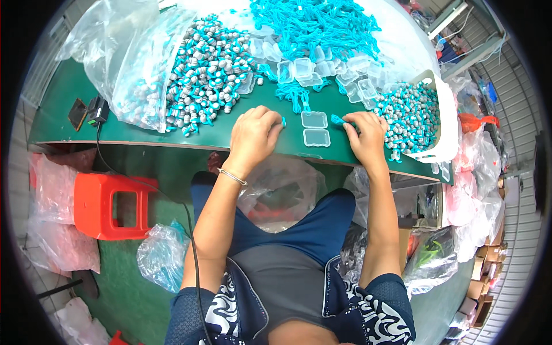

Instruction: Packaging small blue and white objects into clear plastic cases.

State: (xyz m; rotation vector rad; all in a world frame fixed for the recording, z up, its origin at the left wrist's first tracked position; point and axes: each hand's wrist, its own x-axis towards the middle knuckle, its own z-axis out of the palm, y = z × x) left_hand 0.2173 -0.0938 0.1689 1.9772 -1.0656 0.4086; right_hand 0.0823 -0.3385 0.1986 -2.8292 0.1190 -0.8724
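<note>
My left hand (253, 137) is closed in a pinch, and a small teal piece (283, 122) shows at its fingertips. Most of that piece is hidden by the fingers. To the right, my right hand (368, 135) pinches a bundled teal cord (337, 119) between thumb and fingers. Between both hands lies an open clear plastic case (316, 138), flat on the green table near its front edge. Nothing shows inside its two halves. Just behind the case, several teal cords (294, 95) lie loose on the table.
A heap of grey-and-teal plugs (201, 75) spills from a clear bag (138, 86) at left. At right a white bin (447, 121) holds more. Clear cases (302, 69) and a large teal cord pile (316, 26) lie behind. A red stool (86, 207) stands below left.
</note>
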